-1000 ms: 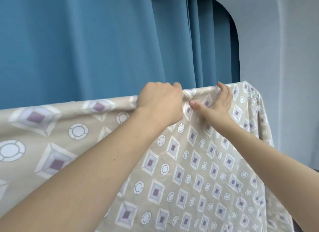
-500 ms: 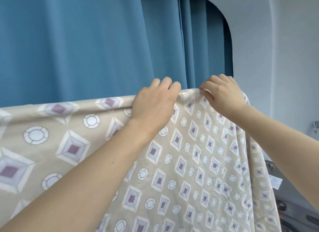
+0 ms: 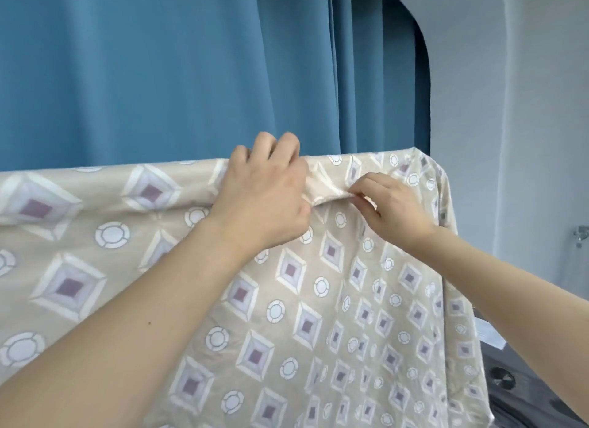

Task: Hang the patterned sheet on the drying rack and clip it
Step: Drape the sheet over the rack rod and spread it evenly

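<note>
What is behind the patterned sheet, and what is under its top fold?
Behind the patterned sheet hangs a blue curtain, with a pale wall to its right. The rack under the fold is fully covered. The left hand and right hand grip the fold.

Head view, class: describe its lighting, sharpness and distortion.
Head view: soft, even light with no hard shadows or glare; the sheet pattern is blurred at the left edge and sharper mid-frame; wide-angle stretch enlarges the forearms; both hands, left hand and right hand, look fairly sharp.

Sheet hangs before curtain; left hand beside right hand atop.
</note>
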A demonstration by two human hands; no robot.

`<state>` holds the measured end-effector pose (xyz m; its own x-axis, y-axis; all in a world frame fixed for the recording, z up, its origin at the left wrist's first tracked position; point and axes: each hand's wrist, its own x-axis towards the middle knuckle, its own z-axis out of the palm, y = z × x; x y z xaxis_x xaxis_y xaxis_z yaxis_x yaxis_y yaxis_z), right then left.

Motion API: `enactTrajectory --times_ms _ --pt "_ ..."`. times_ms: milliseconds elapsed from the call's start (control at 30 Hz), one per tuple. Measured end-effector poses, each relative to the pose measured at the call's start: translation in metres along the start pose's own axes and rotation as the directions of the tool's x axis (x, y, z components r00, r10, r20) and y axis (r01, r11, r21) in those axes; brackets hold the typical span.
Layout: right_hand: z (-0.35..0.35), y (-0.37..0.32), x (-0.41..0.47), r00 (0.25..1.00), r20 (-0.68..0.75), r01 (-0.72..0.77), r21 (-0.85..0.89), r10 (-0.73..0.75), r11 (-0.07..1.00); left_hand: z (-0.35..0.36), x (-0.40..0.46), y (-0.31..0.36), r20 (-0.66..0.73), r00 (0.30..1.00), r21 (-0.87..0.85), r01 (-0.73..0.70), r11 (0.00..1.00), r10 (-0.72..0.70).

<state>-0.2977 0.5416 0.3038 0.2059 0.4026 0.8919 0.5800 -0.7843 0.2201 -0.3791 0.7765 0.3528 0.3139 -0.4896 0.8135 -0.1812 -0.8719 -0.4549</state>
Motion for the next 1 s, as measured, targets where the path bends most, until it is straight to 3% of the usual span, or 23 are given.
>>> enactTrajectory --times_ms 100,200,267,333,400,433,467,600,667,867,1000 --pt "-0.005 0.019 -0.007 0.972 0.114 -0.221 0.139 0.206 0.965 0.006 0.017 0.013 0.04 0.999 0.062 0.03 0.998 -0.032" --pt "-0.007 0.048 -0.023 0.852 0.119 -0.521 0.082 0.511 0.85 0.013 0.032 0.021 -0.003 0.998 0.068 0.067 0.995 -0.067" --pt "-0.007 0.071 -0.033 0.659 0.094 -0.749 -0.012 0.746 0.663 0.016 0.038 0.025 -0.067 0.995 0.072 0.083 0.994 -0.078" --pt "-0.003 0.098 -0.039 0.437 0.104 -0.886 -0.118 0.893 0.448 0.019 0.045 0.035 -0.057 0.997 0.084 0.055 0.995 -0.05" --pt "-0.004 0.116 -0.038 0.261 0.119 -0.962 -0.055 0.958 0.269 0.026 0.055 0.051 0.002 1.0 0.075 0.01 0.997 -0.01" --pt "-0.005 0.122 -0.035 0.216 0.131 -0.976 0.011 0.968 0.216 0.031 0.062 0.06 0.028 1.0 0.061 -0.011 0.998 0.009" --pt "-0.005 0.128 -0.032 0.213 0.151 -0.976 0.082 0.965 0.203 0.037 0.07 0.069 0.049 0.999 0.052 -0.027 0.998 0.024" --pt "-0.006 0.136 -0.008 0.349 0.196 -0.911 0.302 0.916 0.282 0.056 0.101 0.092 0.099 0.994 0.041 -0.043 0.998 0.038" --pt "-0.005 0.144 -0.003 0.383 0.228 -0.889 0.356 0.895 0.289 0.059 0.112 0.1 0.124 0.992 -0.013 -0.022 1.0 0.023" --pt "-0.008 0.141 -0.006 0.544 0.235 -0.815 0.377 0.805 0.44 0.057 0.114 0.102 0.153 0.988 -0.172 0.036 0.984 -0.009" --pt "-0.018 0.129 -0.014 0.549 0.29 -0.818 0.381 0.784 0.431 0.057 0.11 0.101 0.131 0.991 -0.185 0.047 0.982 -0.023"
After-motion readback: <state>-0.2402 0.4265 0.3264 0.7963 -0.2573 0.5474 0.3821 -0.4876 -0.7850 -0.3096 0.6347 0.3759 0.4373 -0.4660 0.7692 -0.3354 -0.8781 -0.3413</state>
